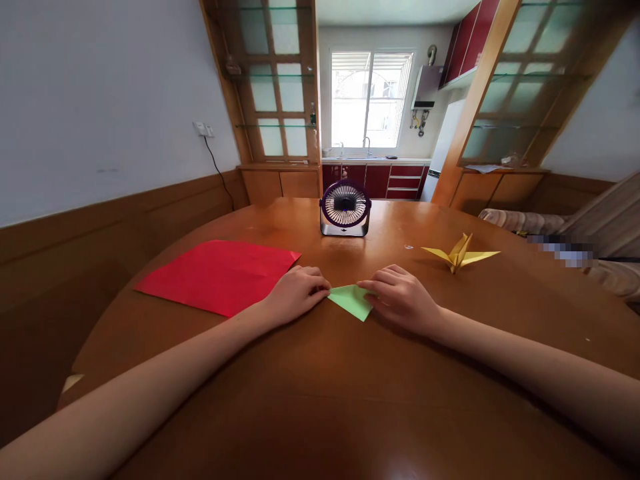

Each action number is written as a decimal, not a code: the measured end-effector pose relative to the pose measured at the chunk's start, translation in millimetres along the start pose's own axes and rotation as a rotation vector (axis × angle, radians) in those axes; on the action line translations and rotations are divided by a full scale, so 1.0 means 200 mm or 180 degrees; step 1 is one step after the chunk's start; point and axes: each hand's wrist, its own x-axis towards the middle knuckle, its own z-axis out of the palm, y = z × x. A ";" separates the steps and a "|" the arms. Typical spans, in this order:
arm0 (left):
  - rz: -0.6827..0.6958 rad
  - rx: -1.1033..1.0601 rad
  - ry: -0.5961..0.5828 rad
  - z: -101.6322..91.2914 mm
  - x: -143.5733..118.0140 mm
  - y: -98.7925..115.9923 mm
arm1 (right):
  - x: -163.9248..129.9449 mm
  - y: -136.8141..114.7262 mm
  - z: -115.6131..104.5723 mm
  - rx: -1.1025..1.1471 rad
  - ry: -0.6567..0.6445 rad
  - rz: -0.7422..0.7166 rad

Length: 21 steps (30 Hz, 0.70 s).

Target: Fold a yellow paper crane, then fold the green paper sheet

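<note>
A small piece of folded light green paper [350,301] lies on the brown table between my two hands, with one corner pointing towards me. My left hand [300,292] has its fingers closed at the paper's left corner, thumb and fingertips pinched together there. Over the paper's right part rests my right hand [403,299], its fingers bent and closed on that edge. The right hand's fingers hide part of the paper. Just left of my left hand is a large red sheet of paper [215,273], flat on the table.
A yellow origami crane [460,253] stands right of my right hand. Beyond my hands a small purple desk fan [345,207] faces me. The table's [320,407] rounded edge curves round on both sides. A striped cushion [525,220] is at the far right.
</note>
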 end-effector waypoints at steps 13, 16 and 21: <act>0.0466 0.0105 -0.0052 0.01 0.00 -0.04 | -0.03 0.05 0.07 0.2379 -0.0005 0.1705; 0.0731 0.0196 -0.0013 0.01 0.01 -0.06 | -0.03 0.04 0.06 0.2401 -0.0032 0.1655; 0.1081 0.0411 -0.0049 -0.01 0.01 -0.09 | -0.03 0.01 0.04 0.2285 -0.0046 0.0996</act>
